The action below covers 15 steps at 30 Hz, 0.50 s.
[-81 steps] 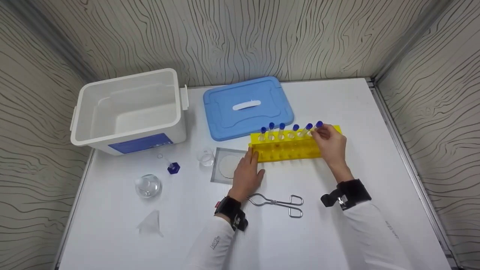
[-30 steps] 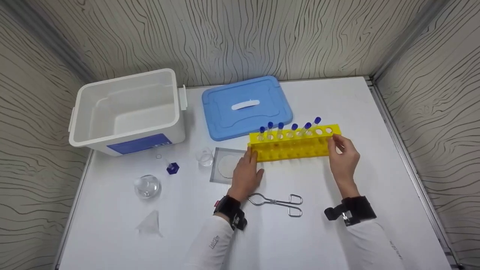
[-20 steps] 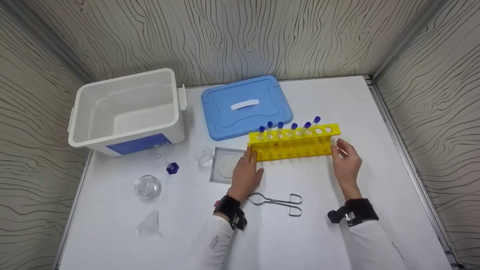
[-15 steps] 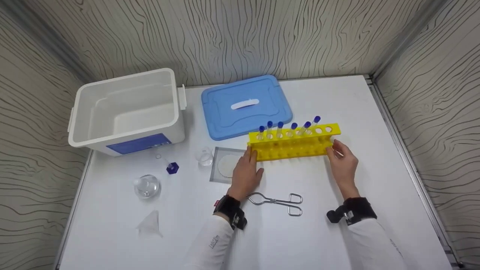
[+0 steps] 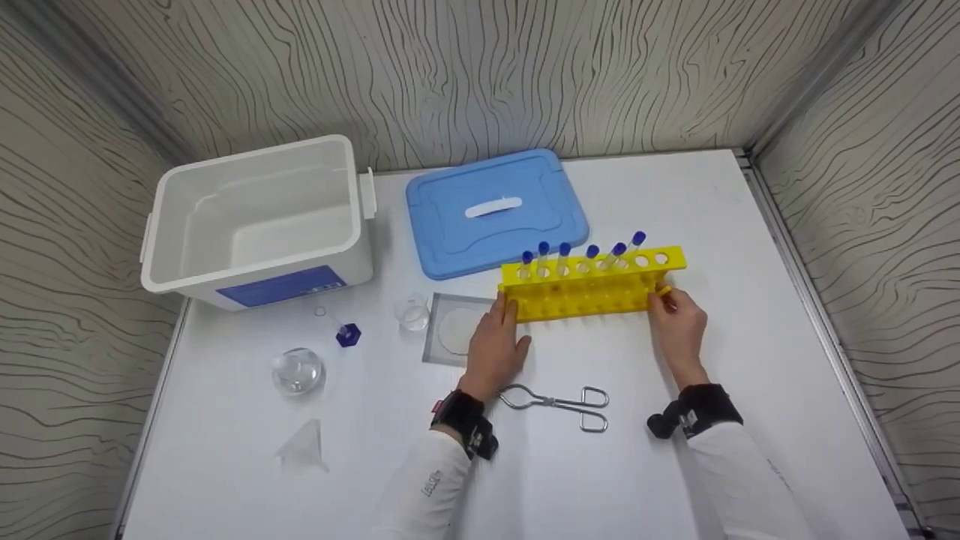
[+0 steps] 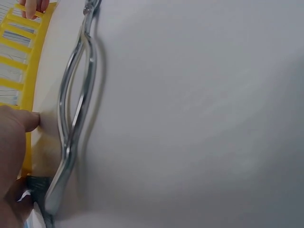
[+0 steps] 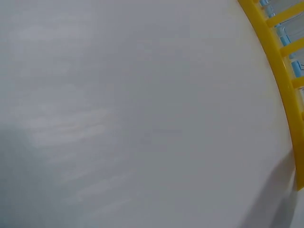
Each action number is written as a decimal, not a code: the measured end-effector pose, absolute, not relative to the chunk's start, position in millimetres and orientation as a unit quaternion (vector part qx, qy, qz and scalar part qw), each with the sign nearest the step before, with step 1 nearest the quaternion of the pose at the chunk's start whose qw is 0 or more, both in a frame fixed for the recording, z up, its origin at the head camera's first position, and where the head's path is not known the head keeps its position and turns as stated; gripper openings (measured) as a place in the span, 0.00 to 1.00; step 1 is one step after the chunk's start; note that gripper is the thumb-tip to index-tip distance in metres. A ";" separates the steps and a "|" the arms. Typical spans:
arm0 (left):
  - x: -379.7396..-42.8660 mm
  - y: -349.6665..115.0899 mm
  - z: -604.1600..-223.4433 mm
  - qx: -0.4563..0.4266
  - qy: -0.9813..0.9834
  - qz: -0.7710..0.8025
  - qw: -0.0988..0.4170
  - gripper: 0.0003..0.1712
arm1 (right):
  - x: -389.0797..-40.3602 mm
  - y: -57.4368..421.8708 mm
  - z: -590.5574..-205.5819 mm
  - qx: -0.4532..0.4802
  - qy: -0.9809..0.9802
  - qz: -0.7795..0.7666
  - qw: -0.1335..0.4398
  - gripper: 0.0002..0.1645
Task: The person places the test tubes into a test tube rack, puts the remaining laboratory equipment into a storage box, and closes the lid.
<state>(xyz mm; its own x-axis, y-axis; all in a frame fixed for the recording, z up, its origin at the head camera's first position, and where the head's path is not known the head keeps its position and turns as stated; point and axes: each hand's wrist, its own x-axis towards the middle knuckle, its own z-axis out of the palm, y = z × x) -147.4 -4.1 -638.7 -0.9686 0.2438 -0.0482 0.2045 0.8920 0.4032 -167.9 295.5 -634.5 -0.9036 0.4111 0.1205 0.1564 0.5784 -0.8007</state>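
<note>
A yellow test tube rack stands right of the table's middle, several blue-capped test tubes leaning in its holes. Two holes at its right end hold no tube. My left hand rests with straight fingers against the rack's left end, thumb spread away from it. At the opposite end, my right hand pinches the rack's lower part by a small yellow peg, thumb in front and fingers curled at the side. The left wrist view shows part of the left hand beside the rack; the right hand is outside the right wrist view.
Metal crucible tongs lie before the rack. A wire gauze lies partly under the left hand. Leftward are a small beaker, a blue hexagonal-based piece, a flask and a funnel. Behind are a white bin and blue lid.
My right hand has let go of the rightmost tube's cap, come down and outward to the rack's right end, and now pinches it there. The left hand has stayed in place.
</note>
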 end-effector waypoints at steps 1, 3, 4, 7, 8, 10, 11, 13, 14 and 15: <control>-147.3 -3.9 -639.0 0.116 0.972 0.201 0.046 0.41 | -168.0 296.0 -635.1 -0.164 -0.877 0.427 0.147 0.17; -147.0 -3.8 -639.7 0.120 0.973 0.194 0.035 0.40 | -167.8 296.7 -635.2 -0.167 -0.879 0.425 0.139 0.18; -146.8 -3.6 -639.9 0.123 0.973 0.191 0.031 0.40 | -167.7 297.3 -635.2 -0.170 -0.879 0.425 0.134 0.19; -146.0 -3.6 -639.9 0.133 0.974 0.183 0.013 0.38 | -167.7 299.3 -634.4 -0.177 -0.878 0.427 0.122 0.20; -145.8 -3.7 -639.8 0.135 0.974 0.183 0.009 0.37 | -167.8 300.2 -634.2 -0.179 -0.879 0.425 0.119 0.21; -145.5 -3.8 -639.4 0.137 0.973 0.186 0.009 0.37 | -168.1 302.6 -633.2 -0.183 -0.878 0.426 0.119 0.21; -145.4 -4.0 -639.2 0.137 0.972 0.189 0.010 0.36 | -168.2 304.2 -632.7 -0.186 -0.877 0.426 0.120 0.21; -145.5 -4.2 -638.6 0.136 0.972 0.193 0.017 0.36 | -168.4 308.3 -631.7 -0.193 -0.876 0.426 0.119 0.22; -145.6 -4.2 -638.4 0.135 0.972 0.192 0.022 0.36 | -168.5 310.6 -630.9 -0.197 -0.874 0.428 0.118 0.22; -145.6 -4.4 -638.3 0.134 0.972 0.189 0.027 0.36 | -168.6 313.0 -629.8 -0.202 -0.873 0.429 0.116 0.23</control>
